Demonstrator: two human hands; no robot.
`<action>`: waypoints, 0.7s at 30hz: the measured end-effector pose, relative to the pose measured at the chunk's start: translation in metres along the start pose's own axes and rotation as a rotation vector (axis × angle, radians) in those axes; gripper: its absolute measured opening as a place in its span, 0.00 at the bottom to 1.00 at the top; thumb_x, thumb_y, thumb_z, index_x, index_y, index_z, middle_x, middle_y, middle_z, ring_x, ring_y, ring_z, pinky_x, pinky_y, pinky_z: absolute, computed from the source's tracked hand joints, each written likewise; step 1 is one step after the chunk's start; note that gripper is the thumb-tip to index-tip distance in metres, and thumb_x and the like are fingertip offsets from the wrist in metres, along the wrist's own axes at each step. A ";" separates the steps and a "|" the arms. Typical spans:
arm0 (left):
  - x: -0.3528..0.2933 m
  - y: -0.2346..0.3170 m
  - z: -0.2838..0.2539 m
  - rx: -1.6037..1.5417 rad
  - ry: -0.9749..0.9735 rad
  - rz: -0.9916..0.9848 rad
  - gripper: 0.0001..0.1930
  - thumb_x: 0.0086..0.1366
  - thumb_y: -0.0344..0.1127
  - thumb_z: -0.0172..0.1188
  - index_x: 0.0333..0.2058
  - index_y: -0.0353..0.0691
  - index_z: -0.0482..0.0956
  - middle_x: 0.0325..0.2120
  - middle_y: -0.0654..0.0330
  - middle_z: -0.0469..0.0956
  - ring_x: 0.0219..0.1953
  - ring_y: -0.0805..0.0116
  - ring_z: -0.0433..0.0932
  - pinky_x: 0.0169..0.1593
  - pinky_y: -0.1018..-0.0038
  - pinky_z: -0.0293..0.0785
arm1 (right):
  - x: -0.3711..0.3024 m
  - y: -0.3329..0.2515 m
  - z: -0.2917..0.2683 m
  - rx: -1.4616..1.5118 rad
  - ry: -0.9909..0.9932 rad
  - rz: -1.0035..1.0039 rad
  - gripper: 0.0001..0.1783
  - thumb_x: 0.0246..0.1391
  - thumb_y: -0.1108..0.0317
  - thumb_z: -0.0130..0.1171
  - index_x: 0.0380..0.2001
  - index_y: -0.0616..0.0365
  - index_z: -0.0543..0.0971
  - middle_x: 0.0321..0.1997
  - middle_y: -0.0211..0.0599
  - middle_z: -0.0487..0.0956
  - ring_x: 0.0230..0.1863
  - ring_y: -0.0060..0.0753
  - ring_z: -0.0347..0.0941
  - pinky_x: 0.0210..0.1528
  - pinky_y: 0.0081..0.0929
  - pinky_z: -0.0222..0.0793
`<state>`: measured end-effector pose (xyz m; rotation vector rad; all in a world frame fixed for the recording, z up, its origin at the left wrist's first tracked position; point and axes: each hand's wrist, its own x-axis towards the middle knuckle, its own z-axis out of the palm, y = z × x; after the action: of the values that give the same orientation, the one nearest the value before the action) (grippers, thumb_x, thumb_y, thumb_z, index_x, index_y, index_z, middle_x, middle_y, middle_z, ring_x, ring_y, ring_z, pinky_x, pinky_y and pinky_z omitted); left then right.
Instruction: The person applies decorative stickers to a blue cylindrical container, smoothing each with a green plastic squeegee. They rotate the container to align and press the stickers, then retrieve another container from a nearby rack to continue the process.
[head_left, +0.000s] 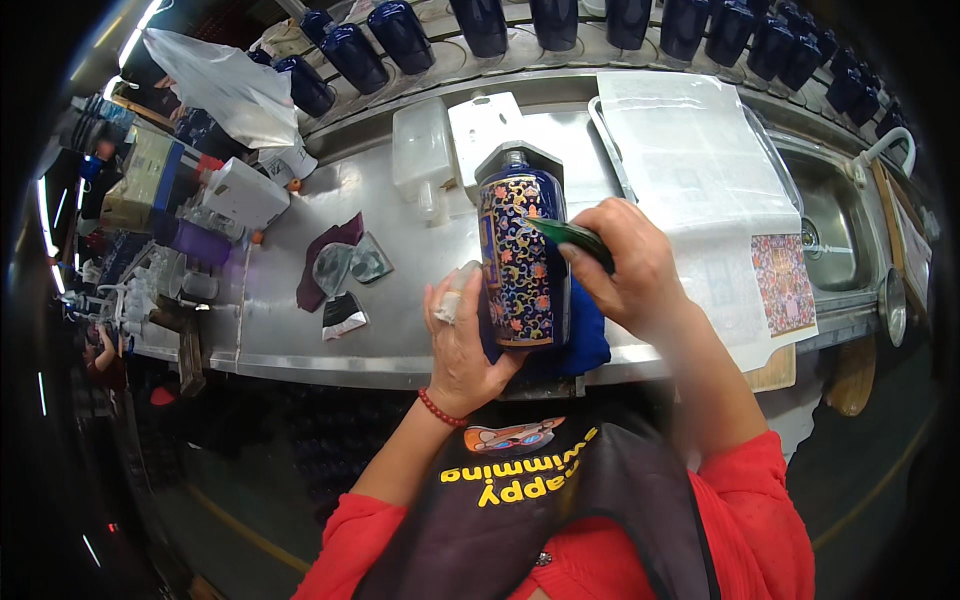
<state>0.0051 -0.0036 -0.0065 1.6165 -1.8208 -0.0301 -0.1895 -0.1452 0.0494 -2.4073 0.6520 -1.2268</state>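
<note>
A dark blue bottle (517, 265) with a colourful floral pattern on its front leans over the metal worktop's near edge, its neck pointing away from me. My left hand (462, 340), with a wrapped finger, grips its lower left side, the thumb by the base. Between the fingers and thumb of my right hand (632, 258) is a flat green scraper (570, 236). Its tip meets or nearly meets the patterned face near the bottle's shoulder. A blue cloth (590, 340) shows below and right of the bottle; a grey angled rest (543, 158) is behind its neck.
White sheets (680, 170) cover the worktop at right, with one patterned decal (783, 285) on them, beside a sink (840, 225). Left lie dark and clear scraps (328, 262) and a clear plastic tub (421, 150). Several blue bottles (482, 25) line a conveyor behind.
</note>
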 end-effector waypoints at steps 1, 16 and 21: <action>-0.003 -0.003 0.003 0.052 0.019 0.004 0.50 0.56 0.51 0.72 0.68 0.30 0.57 0.59 0.42 0.70 0.65 0.42 0.63 0.72 0.42 0.39 | 0.007 -0.004 0.005 0.065 0.020 0.000 0.11 0.55 0.75 0.67 0.40 0.62 0.77 0.31 0.42 0.76 0.29 0.46 0.76 0.32 0.34 0.71; 0.002 -0.010 0.001 0.096 0.049 0.069 0.53 0.46 0.52 0.77 0.68 0.34 0.64 0.56 0.51 0.75 0.60 0.48 0.69 0.72 0.44 0.38 | -0.014 -0.010 0.009 -0.068 0.044 -0.020 0.13 0.47 0.71 0.67 0.39 0.52 0.81 0.35 0.31 0.77 0.38 0.38 0.72 0.42 0.35 0.64; 0.011 0.002 -0.017 0.269 0.011 0.117 0.48 0.49 0.58 0.73 0.65 0.39 0.70 0.54 0.54 0.78 0.59 0.53 0.70 0.69 0.34 0.31 | -0.020 -0.016 -0.010 0.415 -0.322 -0.246 0.15 0.39 0.73 0.70 0.35 0.51 0.83 0.33 0.31 0.74 0.36 0.37 0.70 0.41 0.36 0.61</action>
<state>0.0120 -0.0060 0.0123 1.6807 -1.9744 0.2872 -0.2044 -0.1216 0.0500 -2.2910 0.0003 -0.9151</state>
